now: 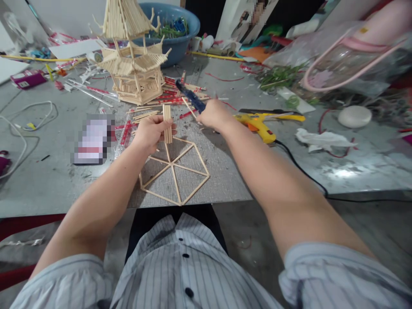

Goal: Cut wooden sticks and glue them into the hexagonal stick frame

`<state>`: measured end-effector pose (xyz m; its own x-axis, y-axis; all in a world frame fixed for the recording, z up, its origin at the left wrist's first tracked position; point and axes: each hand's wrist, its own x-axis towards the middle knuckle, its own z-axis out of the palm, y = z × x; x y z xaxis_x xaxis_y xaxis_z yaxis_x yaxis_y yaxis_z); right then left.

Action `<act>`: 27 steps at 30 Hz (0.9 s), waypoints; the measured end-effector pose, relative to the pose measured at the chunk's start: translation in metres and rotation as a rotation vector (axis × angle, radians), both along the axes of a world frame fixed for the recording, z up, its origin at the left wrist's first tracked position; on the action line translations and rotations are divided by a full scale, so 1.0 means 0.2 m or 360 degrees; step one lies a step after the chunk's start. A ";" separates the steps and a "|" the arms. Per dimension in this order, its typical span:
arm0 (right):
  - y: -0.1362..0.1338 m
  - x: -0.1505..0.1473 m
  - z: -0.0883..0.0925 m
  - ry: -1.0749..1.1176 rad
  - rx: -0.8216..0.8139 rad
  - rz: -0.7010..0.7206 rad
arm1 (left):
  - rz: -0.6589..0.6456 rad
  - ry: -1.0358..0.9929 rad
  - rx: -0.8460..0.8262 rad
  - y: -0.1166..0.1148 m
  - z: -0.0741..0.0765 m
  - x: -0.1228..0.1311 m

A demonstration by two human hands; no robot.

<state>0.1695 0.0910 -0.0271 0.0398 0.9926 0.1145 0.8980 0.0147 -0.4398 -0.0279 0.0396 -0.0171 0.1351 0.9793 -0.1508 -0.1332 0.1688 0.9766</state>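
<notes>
Over the far edge of the flat, hexagonal pale-wood stick frame [171, 164] on the grey table [48, 184], the left grip [158, 130] is narrow, pinching a flat row of pale wooden sticks [167, 123]. Beyond the frame's far-right side, the right grip [213, 115] is closed around a dark-blue handheld tool [195, 101].

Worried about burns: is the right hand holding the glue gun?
No, the right hand holds a blue tool; the glue gun lies on the table.
</notes>
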 end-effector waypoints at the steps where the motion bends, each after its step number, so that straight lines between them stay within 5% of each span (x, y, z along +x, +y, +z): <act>1: -0.05 0.00 0.02 0.0143 -0.0020 -0.0088 | 0.0007 -0.0025 0.0013 0.00 0.00 0.00; 5: -0.24 -0.03 0.07 0.0830 -0.0014 0.0019 | 0.0066 -0.0109 0.0047 -0.01 -0.01 0.03; 8: -0.34 -0.08 0.07 0.1010 -0.0003 0.0154 | 0.0081 -0.0149 0.0063 -0.03 -0.02 0.05; 27: -0.40 -0.10 0.11 0.0714 -0.0038 0.0545 | 0.0012 -0.0148 0.0288 -0.09 0.00 0.12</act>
<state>0.1494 0.0107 -0.0043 -0.2456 0.9595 0.1381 0.5685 0.2580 -0.7812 -0.0047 0.0213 -0.0176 0.1325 0.9903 0.0407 -0.2250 -0.0100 0.9743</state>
